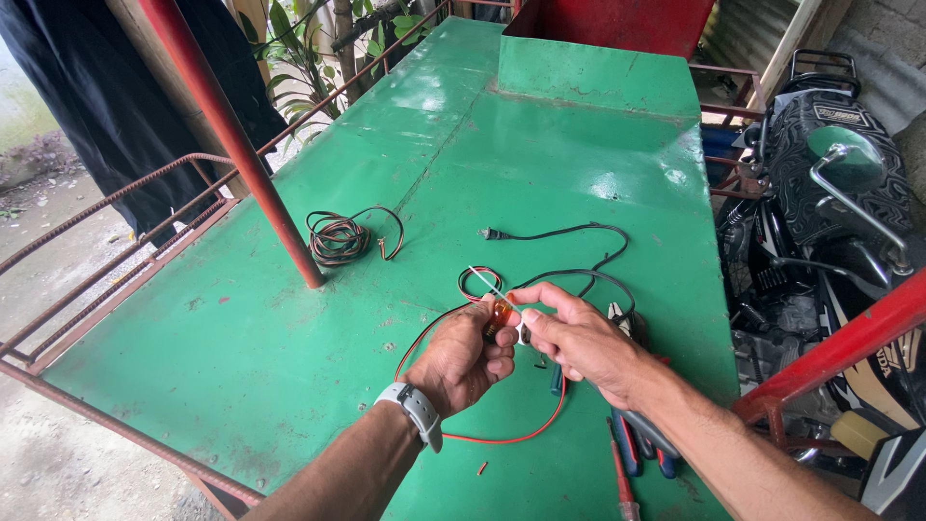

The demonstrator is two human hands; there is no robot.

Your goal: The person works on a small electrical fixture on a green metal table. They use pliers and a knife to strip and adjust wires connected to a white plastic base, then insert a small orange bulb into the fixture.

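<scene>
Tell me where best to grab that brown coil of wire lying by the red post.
Grip the brown wire coil across its bundled loops, coming from above, probably on the side away from the red post. It lies flat on the green metal top, and its loose tail would likely just trail if pulled.

head view | looks steeply down, close over green table (289,328) | far end perhaps cropped

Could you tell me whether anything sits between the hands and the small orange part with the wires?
Nothing visible does: the left hand and right hand both already pinch the orange part, with its red wire trailing below.
</scene>
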